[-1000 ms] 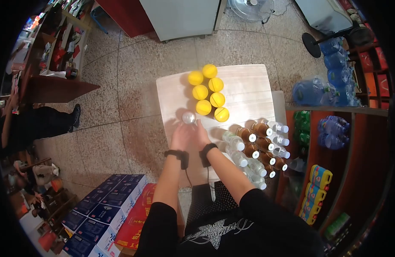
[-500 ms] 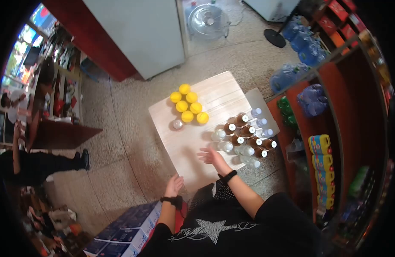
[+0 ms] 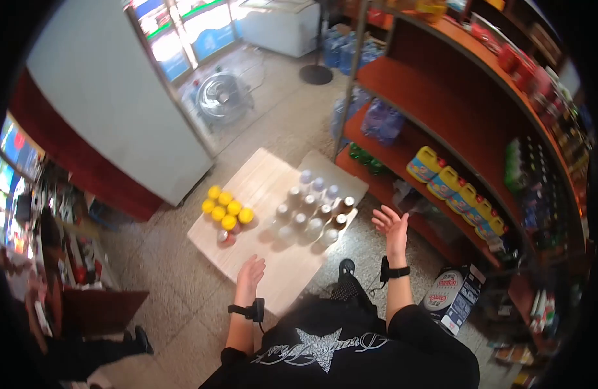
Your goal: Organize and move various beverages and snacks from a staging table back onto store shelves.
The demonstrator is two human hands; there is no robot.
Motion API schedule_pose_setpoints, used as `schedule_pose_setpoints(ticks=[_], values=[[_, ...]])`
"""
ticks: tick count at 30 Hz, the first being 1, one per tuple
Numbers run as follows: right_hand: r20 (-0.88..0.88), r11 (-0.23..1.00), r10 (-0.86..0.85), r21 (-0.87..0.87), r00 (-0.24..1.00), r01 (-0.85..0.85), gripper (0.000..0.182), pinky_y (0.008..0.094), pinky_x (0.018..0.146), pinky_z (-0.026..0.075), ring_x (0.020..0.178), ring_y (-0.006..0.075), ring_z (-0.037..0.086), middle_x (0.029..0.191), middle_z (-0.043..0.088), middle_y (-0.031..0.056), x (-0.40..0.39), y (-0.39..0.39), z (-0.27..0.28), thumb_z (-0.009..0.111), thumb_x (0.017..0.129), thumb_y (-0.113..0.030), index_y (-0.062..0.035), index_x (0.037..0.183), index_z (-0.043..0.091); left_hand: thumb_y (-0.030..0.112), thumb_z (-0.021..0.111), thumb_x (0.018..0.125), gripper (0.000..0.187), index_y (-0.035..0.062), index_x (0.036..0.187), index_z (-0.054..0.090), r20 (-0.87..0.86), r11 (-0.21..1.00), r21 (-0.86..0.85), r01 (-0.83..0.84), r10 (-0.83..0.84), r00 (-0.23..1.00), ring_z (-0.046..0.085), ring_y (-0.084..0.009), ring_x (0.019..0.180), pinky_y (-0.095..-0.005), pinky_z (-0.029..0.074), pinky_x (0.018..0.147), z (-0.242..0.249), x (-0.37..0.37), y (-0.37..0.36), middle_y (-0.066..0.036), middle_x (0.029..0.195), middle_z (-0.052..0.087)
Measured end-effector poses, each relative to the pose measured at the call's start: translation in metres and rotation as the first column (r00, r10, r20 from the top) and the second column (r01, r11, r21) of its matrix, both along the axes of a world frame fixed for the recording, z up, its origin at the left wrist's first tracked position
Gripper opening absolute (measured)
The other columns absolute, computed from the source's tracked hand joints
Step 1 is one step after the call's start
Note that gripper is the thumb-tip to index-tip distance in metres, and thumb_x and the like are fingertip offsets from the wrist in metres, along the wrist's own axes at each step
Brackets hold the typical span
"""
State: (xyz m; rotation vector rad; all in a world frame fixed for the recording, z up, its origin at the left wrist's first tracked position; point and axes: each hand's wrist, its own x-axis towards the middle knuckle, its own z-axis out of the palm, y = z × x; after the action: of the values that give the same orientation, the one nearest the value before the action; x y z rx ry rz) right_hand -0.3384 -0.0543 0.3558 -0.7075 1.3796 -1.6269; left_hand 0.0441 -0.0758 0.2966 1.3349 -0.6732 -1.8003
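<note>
My left hand (image 3: 251, 272) hovers over the front-left edge of the light wooden table (image 3: 286, 275). Its fingers are apart and hold nothing. Off the table's right side, palm up, my right hand (image 3: 391, 227) is open too, with the bottles to its left. On the table's left part stands a cluster of yellow-capped containers (image 3: 229, 222), with a small clear container with a reddish tint (image 3: 226, 238) in front of them. Brown bottles with white caps (image 3: 341, 221), clear white-capped bottles (image 3: 283, 211) and pale-purple-capped bottles (image 3: 318, 184) crowd the right part.
Shelves (image 3: 435, 123) on the right hold yellow jugs (image 3: 445, 185) and packs of bottles. A boxed carton (image 3: 449, 295) sits on the floor at right. A fan (image 3: 222, 97) stands behind, near a tall white cabinet (image 3: 117, 97). Another person (image 3: 85, 347) is at lower left.
My view has turned to the right and lifted. My right hand has moved from beside the bottles to the right of the table; my left hand now lies over the table's edge. Both stay open.
</note>
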Motion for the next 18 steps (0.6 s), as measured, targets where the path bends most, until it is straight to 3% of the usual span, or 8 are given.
schedule_pose_setpoints(ticks=[3, 6, 10, 18], values=[[-0.048, 0.991, -0.134, -0.030, 0.990, 0.133, 0.071, 0.0279, 0.080, 0.035, 0.091, 0.0156, 0.056, 0.107, 0.058, 0.0105, -0.038, 0.043, 0.008, 0.012, 0.087, -0.058, -0.0050, 0.118, 0.047, 0.028, 0.039, 0.088, 0.044, 0.0055, 0.125, 0.037, -0.118, 0.989, 0.018, 0.145, -0.142, 0.983, 0.050, -0.0185, 0.105, -0.0307, 0.037, 0.089, 0.023, -0.057, -0.021, -0.013, 0.119, 0.050], [-0.167, 0.957, -0.290, -0.079, 0.942, 0.280, 0.073, 0.0278, 0.077, 0.039, 0.089, 0.0166, 0.058, 0.104, 0.059, 0.0113, -0.078, 0.083, 0.018, 0.012, 0.086, -0.060, -0.0037, 0.116, 0.048, 0.026, 0.038, 0.088, 0.044, 0.0039, 0.126, 0.035, -0.171, 0.955, -0.045, 0.294, -0.297, 0.939, 0.045, -0.0233, 0.112, -0.0347, 0.031, 0.095, 0.046, -0.119, -0.025, -0.015, 0.121, 0.047], [-0.177, 0.895, -0.446, -0.126, 0.878, 0.429, 0.073, 0.0272, 0.076, 0.039, 0.087, 0.0160, 0.058, 0.103, 0.060, 0.0108, -0.132, 0.128, 0.023, 0.012, 0.086, -0.060, -0.0038, 0.115, 0.048, 0.021, 0.038, 0.088, 0.041, 0.0016, 0.125, 0.036, -0.223, 0.887, -0.091, 0.453, -0.461, 0.859, 0.048, -0.0235, 0.109, -0.0332, 0.034, 0.094, 0.069, -0.201, -0.023, -0.017, 0.119, 0.048], [-0.186, 0.821, -0.571, -0.147, 0.800, 0.552, 0.074, 0.0277, 0.076, 0.038, 0.085, 0.0157, 0.057, 0.100, 0.060, 0.0097, -0.258, 0.175, 0.039, 0.011, 0.085, -0.061, -0.0041, 0.113, 0.050, 0.023, 0.042, 0.088, 0.041, 0.0029, 0.123, 0.039, -0.189, 0.810, -0.138, 0.570, -0.586, 0.788, 0.048, -0.0219, 0.109, -0.0316, 0.034, 0.093, 0.087, -0.353, -0.017, -0.015, 0.118, 0.050]])
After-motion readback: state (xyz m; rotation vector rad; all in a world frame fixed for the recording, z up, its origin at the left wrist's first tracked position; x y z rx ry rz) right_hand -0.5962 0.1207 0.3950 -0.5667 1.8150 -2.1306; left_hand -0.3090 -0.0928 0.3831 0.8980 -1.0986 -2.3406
